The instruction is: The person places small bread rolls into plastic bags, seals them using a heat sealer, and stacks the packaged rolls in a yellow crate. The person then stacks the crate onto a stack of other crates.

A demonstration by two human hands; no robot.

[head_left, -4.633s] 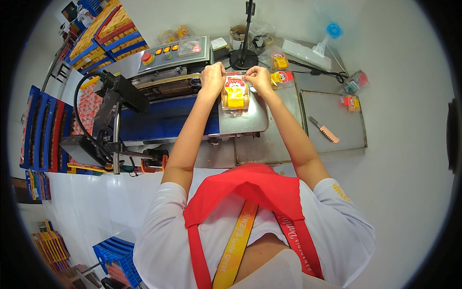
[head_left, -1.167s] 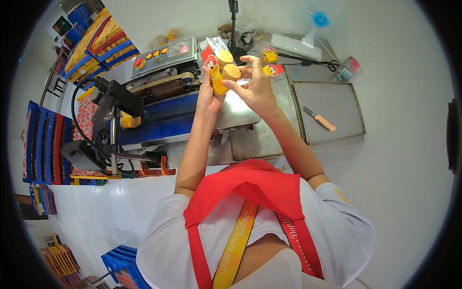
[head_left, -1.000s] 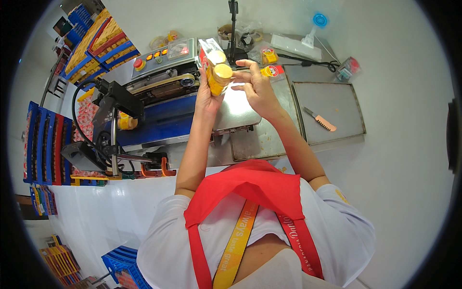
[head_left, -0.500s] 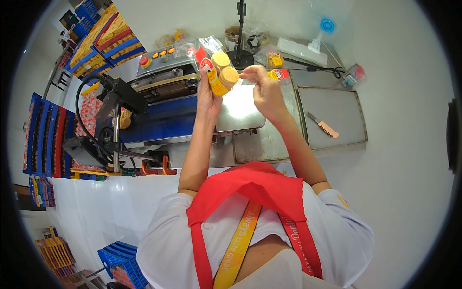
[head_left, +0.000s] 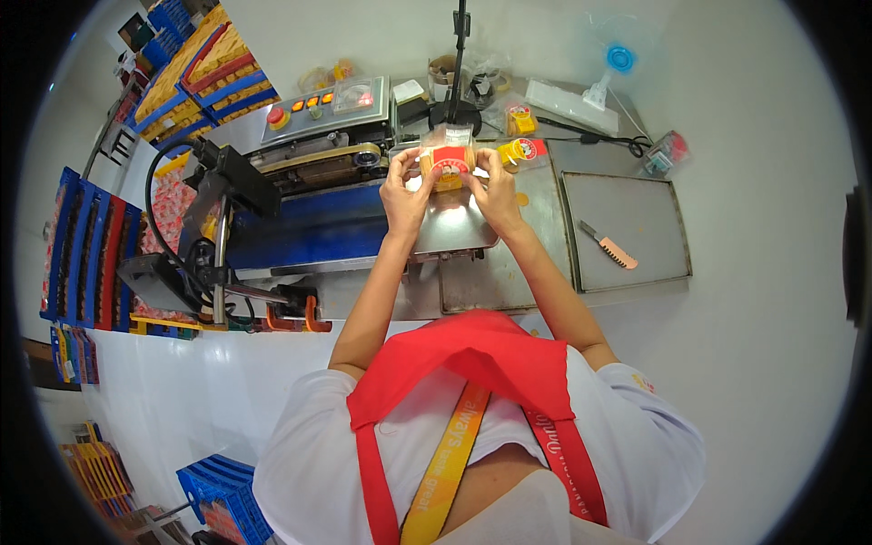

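Turned since the earlier frame, the biscuit packet is grasped by left hand and right hand, a grip at each side, over the steel plate; the conveyor belt is seen at its eight o'clock, the pink-handled knife at four.

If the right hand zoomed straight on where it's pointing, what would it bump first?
The right hand touches the pack, so that comes first. Beyond it, probably the black stand, though depth is hard to judge here.
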